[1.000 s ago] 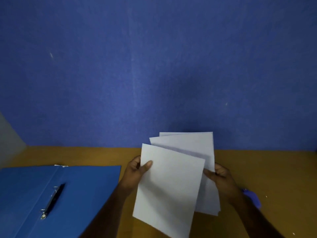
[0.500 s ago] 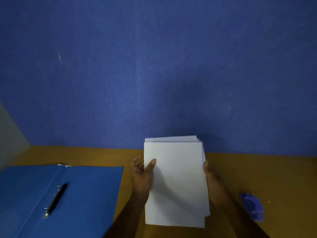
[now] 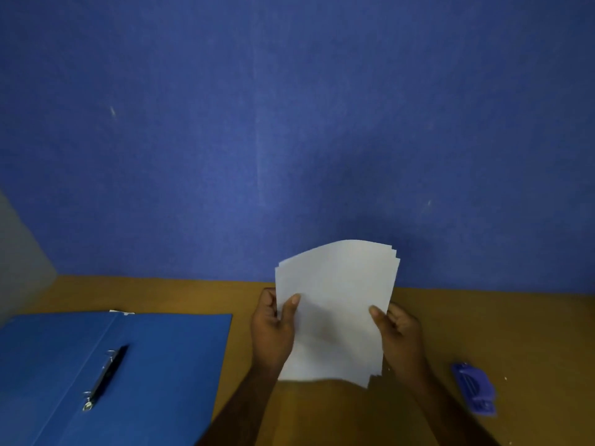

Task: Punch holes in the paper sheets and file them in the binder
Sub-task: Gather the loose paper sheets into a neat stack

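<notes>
I hold a stack of white paper sheets [image 3: 336,304] upright above the wooden table, its top edge curling back toward the wall. My left hand [image 3: 273,329] grips the stack's left edge with the thumb on the front. My right hand [image 3: 399,333] grips the right edge the same way. An open blue binder [image 3: 167,365] lies flat at the left, with its metal ring mechanism [image 3: 103,378] along the spine. A small blue hole punch [image 3: 473,389] sits on the table to the right of my right forearm.
The brown wooden table [image 3: 499,333] ends at a blue wall [image 3: 289,123] right behind the sheets. A grey panel [image 3: 22,252] stands at the far left. Small paper specks lie near the hole punch.
The fanned-out sheets were drawn together into one aligned stack. The stack now stands more upright with its top bending back, and both hands have shifted lower on its side edges.
</notes>
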The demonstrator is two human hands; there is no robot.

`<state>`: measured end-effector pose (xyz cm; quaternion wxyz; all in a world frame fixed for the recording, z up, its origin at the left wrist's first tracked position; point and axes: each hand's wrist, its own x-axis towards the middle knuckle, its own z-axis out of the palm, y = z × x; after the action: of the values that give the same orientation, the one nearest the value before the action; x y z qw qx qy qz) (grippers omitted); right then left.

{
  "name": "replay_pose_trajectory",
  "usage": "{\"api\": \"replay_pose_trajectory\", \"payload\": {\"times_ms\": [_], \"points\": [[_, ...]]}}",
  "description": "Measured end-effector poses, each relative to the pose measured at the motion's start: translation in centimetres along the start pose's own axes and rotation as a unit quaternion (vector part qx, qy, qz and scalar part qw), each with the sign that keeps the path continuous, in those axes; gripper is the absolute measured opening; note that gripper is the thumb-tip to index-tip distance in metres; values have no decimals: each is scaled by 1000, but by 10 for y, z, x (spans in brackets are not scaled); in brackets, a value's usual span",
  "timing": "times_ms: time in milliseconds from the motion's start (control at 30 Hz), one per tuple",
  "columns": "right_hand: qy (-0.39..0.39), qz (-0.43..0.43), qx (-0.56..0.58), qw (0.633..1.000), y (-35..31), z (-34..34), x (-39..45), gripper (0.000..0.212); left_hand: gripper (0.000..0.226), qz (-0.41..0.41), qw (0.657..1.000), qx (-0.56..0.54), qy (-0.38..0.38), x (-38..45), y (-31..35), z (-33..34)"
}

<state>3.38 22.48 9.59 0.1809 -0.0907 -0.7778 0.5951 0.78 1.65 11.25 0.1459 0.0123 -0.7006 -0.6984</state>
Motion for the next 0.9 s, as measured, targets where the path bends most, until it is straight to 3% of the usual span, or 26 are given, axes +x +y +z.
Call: {"api": "replay_pose_trajectory", "payload": {"times_ms": [133, 233, 333, 500, 567, 667, 767, 833, 900], "points": [[38, -21, 33, 999, -12, 7, -6, 14, 19, 52, 998, -30, 1, -11, 15, 8], [34, -25, 49, 998, -15, 10, -5, 49, 40, 38, 998, -47, -11, -13, 19, 10], [32, -34, 42, 998, -19, 10, -4, 61, 59, 42, 999, 7, 3, -11, 20, 10], [59, -102, -11, 993, -23, 8, -1, 87, 39, 91, 995, 47, 10, -9, 26, 10], [71, -144, -48, 986, -24, 7, 1, 84, 32, 103, 994, 43, 5, -7, 28, 9], [83, -215, -133, 964, -29, 5, 2, 49, 33, 109, 993, 41, 4, -5, 31, 6], [79, -236, -149, 957, -30, 6, 1, 46, 40, 88, 995, 40, 1, -5, 27, 2], [73, -193, -101, 973, -28, 8, 0, 62, 41, 77, 996, 47, 6, -6, 20, 0], [65, -85, -4, 994, -24, 9, -2, 81, 35, 80, 995, 52, 10, -7, 14, -3]]}}
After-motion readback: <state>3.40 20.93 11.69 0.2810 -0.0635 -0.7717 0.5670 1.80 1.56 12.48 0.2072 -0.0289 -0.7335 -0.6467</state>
